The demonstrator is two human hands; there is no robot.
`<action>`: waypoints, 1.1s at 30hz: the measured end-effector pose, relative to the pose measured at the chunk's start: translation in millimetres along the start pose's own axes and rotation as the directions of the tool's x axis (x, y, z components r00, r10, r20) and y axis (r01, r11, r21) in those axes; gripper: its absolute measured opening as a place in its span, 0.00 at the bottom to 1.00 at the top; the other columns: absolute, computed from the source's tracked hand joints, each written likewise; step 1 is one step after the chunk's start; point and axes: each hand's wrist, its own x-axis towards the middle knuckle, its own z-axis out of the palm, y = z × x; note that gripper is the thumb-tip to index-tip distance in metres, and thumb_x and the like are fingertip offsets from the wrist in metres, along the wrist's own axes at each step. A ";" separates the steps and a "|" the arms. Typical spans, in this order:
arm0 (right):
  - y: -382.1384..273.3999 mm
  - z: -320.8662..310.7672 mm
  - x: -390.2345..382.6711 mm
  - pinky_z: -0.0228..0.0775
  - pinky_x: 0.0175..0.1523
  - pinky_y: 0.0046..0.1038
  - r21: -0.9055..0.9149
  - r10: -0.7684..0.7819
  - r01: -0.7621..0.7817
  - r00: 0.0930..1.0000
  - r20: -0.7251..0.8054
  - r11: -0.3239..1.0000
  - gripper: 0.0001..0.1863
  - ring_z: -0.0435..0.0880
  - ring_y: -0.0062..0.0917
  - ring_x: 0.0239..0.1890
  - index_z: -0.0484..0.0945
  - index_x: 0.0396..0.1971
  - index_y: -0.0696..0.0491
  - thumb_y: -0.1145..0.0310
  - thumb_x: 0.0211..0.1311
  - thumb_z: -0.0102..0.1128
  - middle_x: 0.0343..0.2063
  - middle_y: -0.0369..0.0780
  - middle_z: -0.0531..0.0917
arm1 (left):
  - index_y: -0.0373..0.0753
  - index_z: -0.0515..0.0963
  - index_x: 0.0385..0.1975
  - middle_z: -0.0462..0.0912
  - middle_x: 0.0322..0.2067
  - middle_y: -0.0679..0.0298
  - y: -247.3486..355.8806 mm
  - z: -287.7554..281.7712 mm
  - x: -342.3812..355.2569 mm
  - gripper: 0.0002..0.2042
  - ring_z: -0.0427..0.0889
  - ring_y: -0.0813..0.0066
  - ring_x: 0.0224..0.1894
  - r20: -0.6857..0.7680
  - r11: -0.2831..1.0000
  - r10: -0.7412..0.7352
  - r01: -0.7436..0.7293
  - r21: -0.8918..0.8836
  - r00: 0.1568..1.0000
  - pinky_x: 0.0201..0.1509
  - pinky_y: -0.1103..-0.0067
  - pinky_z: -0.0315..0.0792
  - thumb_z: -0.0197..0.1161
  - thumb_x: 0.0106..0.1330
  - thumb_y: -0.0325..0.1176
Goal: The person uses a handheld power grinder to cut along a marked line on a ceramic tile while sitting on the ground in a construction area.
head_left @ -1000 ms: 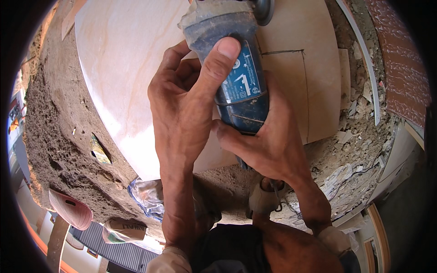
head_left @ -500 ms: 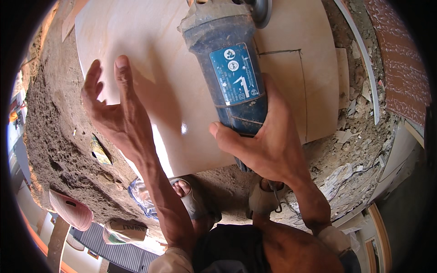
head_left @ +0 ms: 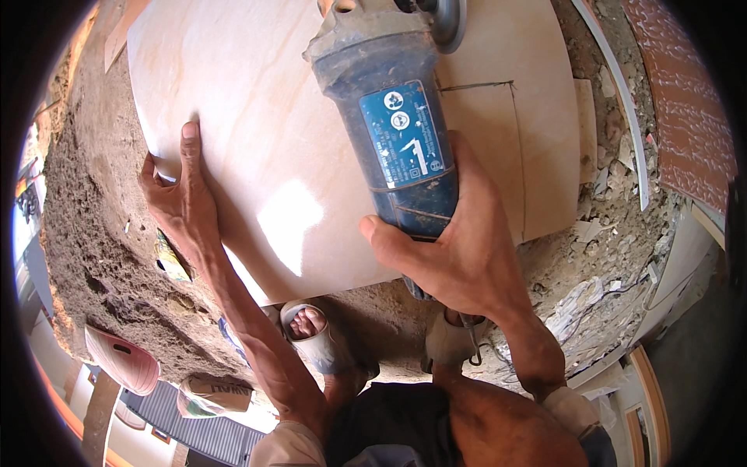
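Observation:
A dusty blue angle grinder (head_left: 373,86) lies over a large cream tile (head_left: 233,70) with a glossy, veined face. My right hand (head_left: 459,249) is wrapped round the rear of the grinder's body, thumb on the near side. The grinder's disc (head_left: 451,23) shows partly at the top edge. Dark lines marking a corner are drawn on the tile to the right of the tool. At the tile's left edge, my left hand (head_left: 183,194) grips it, thumb flat on top and fingers curled round the edge, partly hidden.
Rough soil (head_left: 101,233) lies to the left, with a crumpled wrapper (head_left: 171,257) beside the tile. Rubble (head_left: 622,226) and a thin white strip (head_left: 622,93) are on the right, near a brown textured panel (head_left: 685,101). My sandalled feet (head_left: 319,335) stand close to the tile's near edge.
My left hand has come down from above the tile onto its left edge and closed there. Its shadow on the tile has shrunk. My right hand and the grinder have hardly moved.

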 end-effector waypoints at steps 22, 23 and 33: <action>11.7 -2.8 -11.3 0.80 0.41 0.28 -0.009 -0.028 0.028 0.999 -0.018 1.000 0.30 0.83 0.20 0.34 0.74 0.51 0.60 0.64 0.53 0.80 0.35 0.38 0.82 | 0.17 0.70 0.66 0.88 0.36 0.46 -3.6 5.5 0.4 0.61 0.90 0.57 0.40 -0.024 0.998 0.037 -0.038 -0.044 0.999 0.42 0.59 0.87 0.79 0.52 0.73; 11.4 -3.0 -11.9 0.80 0.41 0.28 0.000 -0.013 0.013 1.000 -0.008 1.000 0.30 0.83 0.20 0.34 0.74 0.52 0.60 0.64 0.53 0.80 0.35 0.38 0.82 | 0.17 0.70 0.66 0.88 0.36 0.46 -2.6 4.3 0.1 0.61 0.90 0.58 0.40 -0.014 0.997 0.044 -0.045 -0.066 0.999 0.42 0.59 0.87 0.79 0.52 0.73; 10.7 -4.5 -17.6 0.80 0.42 0.27 0.027 0.020 -0.020 1.000 0.017 0.999 0.31 0.83 0.19 0.34 0.73 0.52 0.59 0.65 0.53 0.80 0.36 0.37 0.82 | 0.18 0.72 0.65 0.87 0.37 0.47 -3.1 2.6 3.1 0.58 0.89 0.59 0.39 0.010 0.997 0.051 -0.050 -0.066 0.999 0.41 0.60 0.87 0.80 0.53 0.72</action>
